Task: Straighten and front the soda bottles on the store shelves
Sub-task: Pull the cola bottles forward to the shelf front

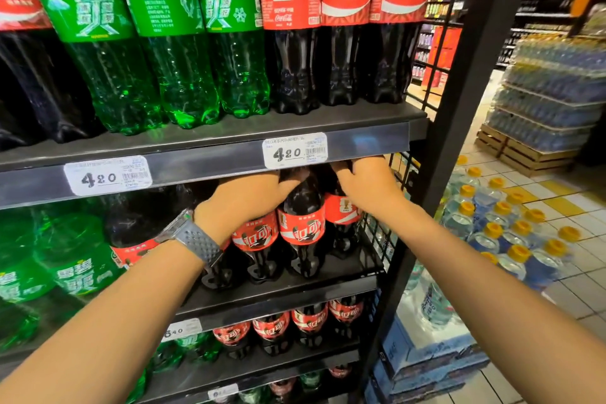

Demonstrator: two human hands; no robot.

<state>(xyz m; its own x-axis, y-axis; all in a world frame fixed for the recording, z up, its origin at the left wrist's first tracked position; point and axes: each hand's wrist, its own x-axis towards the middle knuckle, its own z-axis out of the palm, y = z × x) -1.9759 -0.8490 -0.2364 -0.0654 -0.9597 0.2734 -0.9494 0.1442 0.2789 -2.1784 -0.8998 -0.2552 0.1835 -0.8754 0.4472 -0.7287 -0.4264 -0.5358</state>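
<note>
Dark cola bottles with red labels stand on the second shelf (295, 292). My left hand (242, 200), with a grey watch on its wrist, grips the top of one cola bottle (254, 239) under the upper shelf's edge. My right hand (367, 184) grips the top of the rightmost cola bottle (341, 216) by the wire side panel. A third cola bottle (303, 226) stands between the two hands with its label facing out. The fingertips and the caps are hidden under the shelf lip.
The upper shelf (360, 115) carries tall green soda bottles (183, 43) and cola bottles (344, 26), one with its barcode forward. More green bottles (75, 266) stand at lower left. A black upright post (459, 108) borders the shelf; yellow-capped water packs (505, 233) fill the floor at right.
</note>
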